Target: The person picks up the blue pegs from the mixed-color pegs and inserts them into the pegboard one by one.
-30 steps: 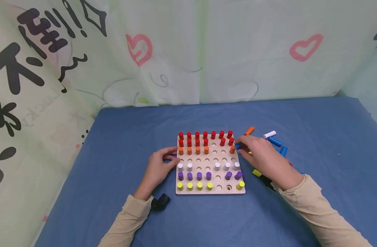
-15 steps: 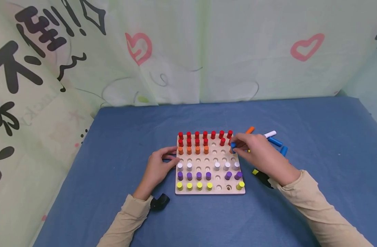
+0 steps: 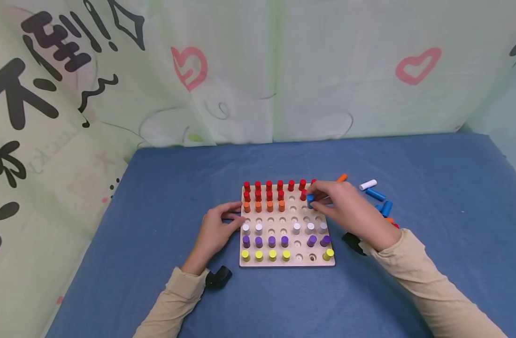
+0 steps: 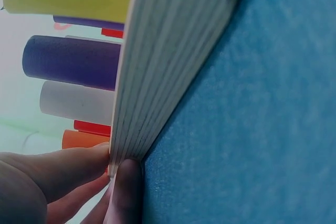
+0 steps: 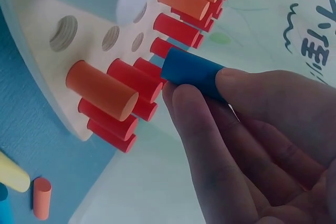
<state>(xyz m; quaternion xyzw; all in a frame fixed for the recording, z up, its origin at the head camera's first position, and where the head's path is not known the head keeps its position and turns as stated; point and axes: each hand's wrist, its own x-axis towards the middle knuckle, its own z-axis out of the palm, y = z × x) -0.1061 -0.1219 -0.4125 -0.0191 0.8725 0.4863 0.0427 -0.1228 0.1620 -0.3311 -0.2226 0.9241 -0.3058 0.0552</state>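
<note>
Right grip (image 3: pixel 350 206) pinched on blue peg (image 5: pixel 191 72) | left grip (image 3: pixel 217 227) pinched on pegboard (image 4: pixel 163 51) | holes (image 3: pixel 282 219) mostly filled, plenty left bare tho

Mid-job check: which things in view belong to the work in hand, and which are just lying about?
In the work:
board, held at its edge by the left hand
blue peg, pinched by the right hand
standing pegs

Lying about, unheld, though perhaps meant for the board:
loose white peg
loose orange peg
loose blue pegs
loose yellow peg
</note>
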